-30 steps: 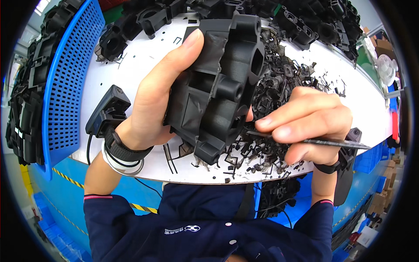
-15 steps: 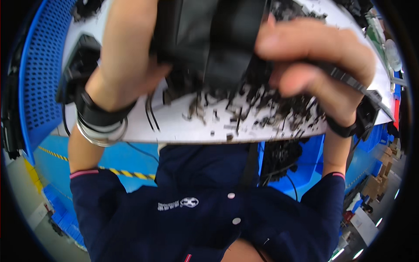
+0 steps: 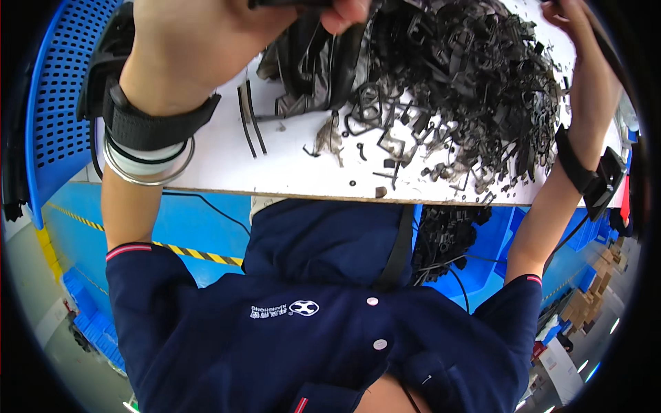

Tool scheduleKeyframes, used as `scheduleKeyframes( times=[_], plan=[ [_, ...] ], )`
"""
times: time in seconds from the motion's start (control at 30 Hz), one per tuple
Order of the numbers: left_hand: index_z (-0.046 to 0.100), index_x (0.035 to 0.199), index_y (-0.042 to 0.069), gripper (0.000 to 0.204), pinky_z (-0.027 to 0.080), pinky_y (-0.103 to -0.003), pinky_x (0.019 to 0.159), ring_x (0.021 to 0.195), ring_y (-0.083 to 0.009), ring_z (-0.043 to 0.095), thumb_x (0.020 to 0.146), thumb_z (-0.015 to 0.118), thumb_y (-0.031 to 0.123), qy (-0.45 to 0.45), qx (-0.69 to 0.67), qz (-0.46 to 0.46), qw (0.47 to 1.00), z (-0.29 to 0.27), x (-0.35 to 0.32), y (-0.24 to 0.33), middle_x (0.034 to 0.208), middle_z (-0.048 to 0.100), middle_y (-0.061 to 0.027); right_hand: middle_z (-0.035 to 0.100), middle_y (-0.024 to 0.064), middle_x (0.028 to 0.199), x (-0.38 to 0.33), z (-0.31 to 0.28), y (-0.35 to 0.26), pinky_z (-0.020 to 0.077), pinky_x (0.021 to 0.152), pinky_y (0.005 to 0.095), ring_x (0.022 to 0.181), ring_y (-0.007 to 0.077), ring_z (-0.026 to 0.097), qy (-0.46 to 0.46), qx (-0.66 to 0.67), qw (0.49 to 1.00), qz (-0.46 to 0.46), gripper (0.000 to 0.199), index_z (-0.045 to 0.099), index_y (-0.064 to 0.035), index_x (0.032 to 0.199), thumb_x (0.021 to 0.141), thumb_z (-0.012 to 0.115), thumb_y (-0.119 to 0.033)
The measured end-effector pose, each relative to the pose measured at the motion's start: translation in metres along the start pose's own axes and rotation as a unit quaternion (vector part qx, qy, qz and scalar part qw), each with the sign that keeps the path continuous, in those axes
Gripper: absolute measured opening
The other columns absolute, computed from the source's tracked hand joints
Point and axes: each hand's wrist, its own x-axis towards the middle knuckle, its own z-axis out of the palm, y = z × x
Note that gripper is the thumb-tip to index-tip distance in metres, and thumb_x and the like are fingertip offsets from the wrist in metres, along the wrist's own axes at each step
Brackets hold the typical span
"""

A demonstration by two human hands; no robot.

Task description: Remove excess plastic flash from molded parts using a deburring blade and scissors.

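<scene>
My left hand (image 3: 213, 48) is at the top left, fingers curled round a black piece (image 3: 289, 3) that the upper edge mostly cuts off. Far to the right, my right hand (image 3: 570, 17) is raised at the upper edge, its fingers bent. Something dark shows at those fingertips, too cut off to name. Below my left hand, a shiny black bag-like bundle (image 3: 320, 72) lies on the white table (image 3: 227, 175). Beside it spreads a large heap of small black plastic parts (image 3: 468, 76). Two thin black strips (image 3: 251, 120) lie left of the bundle.
A blue perforated crate (image 3: 62, 103) stands along the left side. Loose bits and a greyish scrap (image 3: 329, 141) lie near the table's front edge. Under the table, a blue bin (image 3: 489, 258) stands near a pile of black parts (image 3: 447, 234). Cables hang there.
My hands have moved up and apart. The large black object between them has gone from its earlier place, uncovering the bundle and heap. The grey ridged tool by my right hand is no longer clearly visible.
</scene>
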Motion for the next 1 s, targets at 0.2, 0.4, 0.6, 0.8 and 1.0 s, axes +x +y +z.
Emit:
scheduleKeyframes(
  times=[0.2,0.4,0.6,0.8,1.0],
  plan=[
    [0.037,0.119,-0.001,0.066,0.052,-0.042,0.051,0.079,-0.0353,0.059,0.082,0.023,0.052,0.087,0.040,0.001,0.995,0.003,-0.002,-0.006,0.113,0.044,-0.0299,0.055,0.0028,0.080,0.000,-0.007,-0.017,0.0352,0.069,0.0176,0.076,0.0094,0.050,-0.176,-0.077,0.979,0.063,0.015,0.060,0.0037,0.086,0.080,0.054,-0.008],
    [0.029,0.124,-0.004,0.090,0.044,-0.034,0.079,0.099,-0.0231,0.049,0.072,0.038,0.069,0.190,0.233,-0.016,0.953,0.018,-0.003,-0.006,0.107,0.049,-0.0202,0.053,0.0155,0.084,-0.004,-0.015,-0.015,0.0452,0.066,0.0280,0.075,0.0199,0.052,-0.182,0.188,0.965,-0.026,0.037,0.054,-0.0011,0.102,0.082,0.054,-0.032],
    [0.030,0.118,-0.006,0.102,0.043,-0.023,0.067,0.079,-0.0139,0.051,0.056,0.059,0.069,0.181,0.198,-0.004,0.963,0.012,0.002,-0.009,0.092,0.051,-0.0141,0.062,0.0097,0.077,0.002,-0.006,-0.026,0.0414,0.060,0.0245,0.068,0.0187,0.051,-0.235,0.154,0.948,-0.147,0.035,0.054,-0.0108,0.091,0.078,0.053,-0.043],
    [0.037,0.119,-0.004,0.066,0.037,-0.030,0.085,0.098,-0.0172,0.048,0.062,0.062,0.021,0.124,0.073,0.044,0.989,0.007,-0.007,-0.010,0.108,0.048,-0.0095,0.060,0.0137,0.092,0.003,-0.004,-0.034,0.0399,0.060,0.0248,0.071,0.0188,0.051,-0.260,0.174,0.939,-0.141,0.033,0.056,-0.0110,0.085,0.075,0.057,-0.042],
    [0.044,0.110,-0.003,0.056,0.039,-0.028,0.079,0.090,-0.0149,0.050,0.062,0.063,0.019,0.183,0.029,0.073,0.980,0.009,-0.012,-0.017,0.100,0.052,-0.0075,0.060,0.0136,0.096,-0.001,-0.008,-0.041,0.0404,0.063,0.0250,0.074,0.0188,0.052,-0.266,0.131,0.948,-0.119,0.032,0.056,-0.0110,0.088,0.076,0.057,-0.040]
  ],
)
